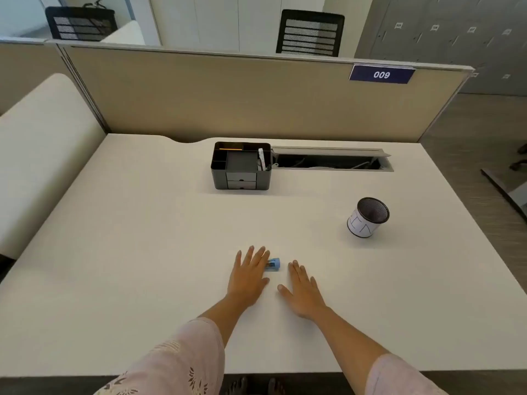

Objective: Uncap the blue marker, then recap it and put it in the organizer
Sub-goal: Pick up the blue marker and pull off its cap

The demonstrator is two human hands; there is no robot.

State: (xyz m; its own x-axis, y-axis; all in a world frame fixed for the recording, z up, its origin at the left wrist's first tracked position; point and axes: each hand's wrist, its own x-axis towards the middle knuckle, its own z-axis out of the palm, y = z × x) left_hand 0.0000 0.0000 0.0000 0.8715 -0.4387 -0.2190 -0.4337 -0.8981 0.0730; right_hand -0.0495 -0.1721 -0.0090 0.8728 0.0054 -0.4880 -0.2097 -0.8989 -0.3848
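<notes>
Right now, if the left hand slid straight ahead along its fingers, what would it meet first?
Probably nothing soon: the left hand points toward bare table; the blue marker lies just beside its fingertips, and the organizer sits far ahead.

There is one view only, worn on the person's head, looking forward and steeply down over the white counter (142, 252). Both forearms reach in from the bottom edge, close to the lens; the beige partition (228, 95) closes off the far side.
</notes>
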